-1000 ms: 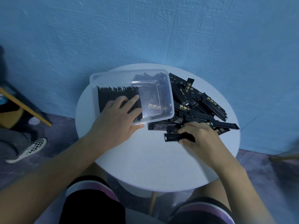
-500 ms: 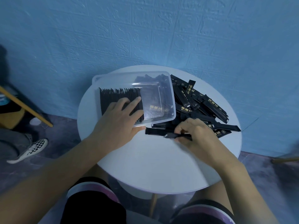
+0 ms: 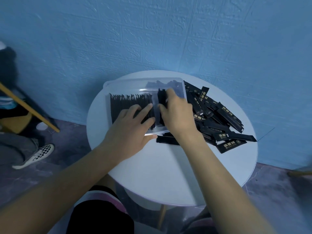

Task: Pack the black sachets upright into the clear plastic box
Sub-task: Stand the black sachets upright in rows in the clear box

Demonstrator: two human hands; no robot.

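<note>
The clear plastic box (image 3: pixel 118 83) sits at the back left of the round white table (image 3: pixel 162 174). A dense row of upright black sachets (image 3: pixel 125 105) fills its left half. My left hand (image 3: pixel 133 129) rests flat against the right end of that row, thumb outside the near wall. My right hand (image 3: pixel 177 114) is inside the box and grips a black sachet (image 3: pixel 161 97) held on edge just right of the row. A loose pile of black sachets (image 3: pixel 217 119) lies on the table to the right of the box.
A blue textured wall stands right behind the table. At the left, on the floor, are another person's leg and checkered shoe (image 3: pixel 36 155) and a yellow wooden bar (image 3: pixel 28 110). My knees are under the table's near edge.
My right hand lifted a sachet from the table beside the pile and carried it left and up into the box. My left hand stayed against the packed row.
</note>
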